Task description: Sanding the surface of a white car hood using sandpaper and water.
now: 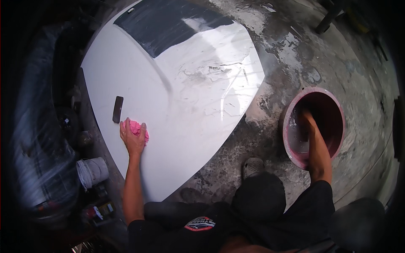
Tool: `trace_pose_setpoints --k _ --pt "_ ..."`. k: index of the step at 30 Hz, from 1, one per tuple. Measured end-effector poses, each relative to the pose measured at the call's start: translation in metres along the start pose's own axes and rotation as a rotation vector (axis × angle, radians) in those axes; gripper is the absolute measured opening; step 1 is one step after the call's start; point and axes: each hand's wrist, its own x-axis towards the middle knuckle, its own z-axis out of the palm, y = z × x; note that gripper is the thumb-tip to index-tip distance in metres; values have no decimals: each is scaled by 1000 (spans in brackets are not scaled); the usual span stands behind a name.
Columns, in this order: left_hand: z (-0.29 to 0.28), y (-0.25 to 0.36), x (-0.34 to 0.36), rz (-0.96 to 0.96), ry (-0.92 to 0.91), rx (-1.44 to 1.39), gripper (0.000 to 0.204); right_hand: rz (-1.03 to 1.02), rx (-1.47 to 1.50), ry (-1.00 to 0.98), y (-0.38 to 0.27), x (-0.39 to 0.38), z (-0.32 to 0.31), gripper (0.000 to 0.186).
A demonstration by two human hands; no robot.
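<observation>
My left hand (133, 140) presses a crumpled pink cloth (136, 127) against a white car hood (181, 139), its fingers curled over the cloth. Just beyond those fingers lies a dark, narrow rectangular block (118, 109) on the panel. Over on the right, my right hand (308, 119) reaches down into a reddish round tub (288, 145) with cloudy water in it. Shadow inside the tub hides the fingers, so whether they grip anything does not show. Wet streaks shine across the right half of the hood, and a dark grey area covers its far end.
A white bucket (93, 170) stands left of the hood among dark clutter. Plastic-wrapped bulk (38, 126) fills the far left. The concrete floor (358, 105) is stained and partly wet. My foot in a perforated shoe (253, 165) sits between hood and tub.
</observation>
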Motion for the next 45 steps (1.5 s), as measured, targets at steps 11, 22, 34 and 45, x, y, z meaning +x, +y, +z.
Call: trace_pose_setpoints --k 11,22,34,45 --pt "-4 121 -89 503 -65 -124 84 25 -52 21 -8 5 3 42" --pt "87 188 180 348 298 -252 25 27 -104 31 -4 3 0 44" --pt "78 301 87 688 29 -180 39 23 -202 21 -9 9 5 47" --pt "54 246 -12 966 -53 -456 36 180 -177 115 -169 -67 -7 23"
